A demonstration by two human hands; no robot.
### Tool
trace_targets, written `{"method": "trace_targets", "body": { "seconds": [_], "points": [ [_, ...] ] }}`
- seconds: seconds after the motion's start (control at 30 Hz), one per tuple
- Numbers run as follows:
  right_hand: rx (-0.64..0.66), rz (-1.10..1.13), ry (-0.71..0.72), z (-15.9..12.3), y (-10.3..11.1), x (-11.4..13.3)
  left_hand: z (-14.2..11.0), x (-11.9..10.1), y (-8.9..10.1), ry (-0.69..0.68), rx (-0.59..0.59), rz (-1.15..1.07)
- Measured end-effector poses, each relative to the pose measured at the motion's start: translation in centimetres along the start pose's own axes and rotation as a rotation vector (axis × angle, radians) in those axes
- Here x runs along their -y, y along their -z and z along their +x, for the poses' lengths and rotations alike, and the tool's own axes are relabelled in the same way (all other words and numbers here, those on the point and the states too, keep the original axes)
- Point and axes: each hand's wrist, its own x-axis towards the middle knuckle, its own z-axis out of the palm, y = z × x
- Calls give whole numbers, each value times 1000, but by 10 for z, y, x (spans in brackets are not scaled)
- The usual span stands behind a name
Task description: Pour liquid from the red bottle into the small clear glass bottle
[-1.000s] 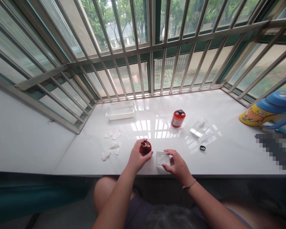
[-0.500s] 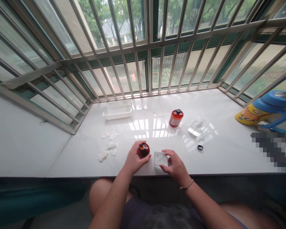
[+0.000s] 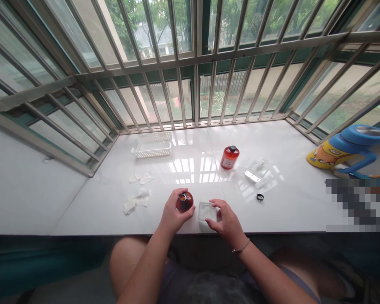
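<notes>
Barred windows (image 3: 221, 90) stand behind a white table (image 3: 288, 219), where the left hand (image 3: 172, 214) wraps its fingers around an open bottle (image 3: 186, 203) near the front edge and the right hand (image 3: 227, 219) clasps a clear box (image 3: 205, 210) just beside it at four o'clock. Around that bottle, tissue (image 3: 137, 201) lies at nine, a basket (image 3: 153, 151) at eleven, a capped bottle (image 3: 229, 158) between one and two, and a ring (image 3: 260, 199) at three.

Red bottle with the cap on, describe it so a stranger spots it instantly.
On the white counter below the window bars, look just right of centre, left of a clear object. The red bottle stands upright there. Unlike the open, darker bottle in the left hand, it wears a dark cap.
</notes>
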Motion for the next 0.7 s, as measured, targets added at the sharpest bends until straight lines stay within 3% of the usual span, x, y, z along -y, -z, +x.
{"method": "trace_targets", "body": {
  "seconds": [0.7],
  "points": [
    [-4,5,14,1,0,0,-6,-3,-4,0,-47,-2]
  ]
}}
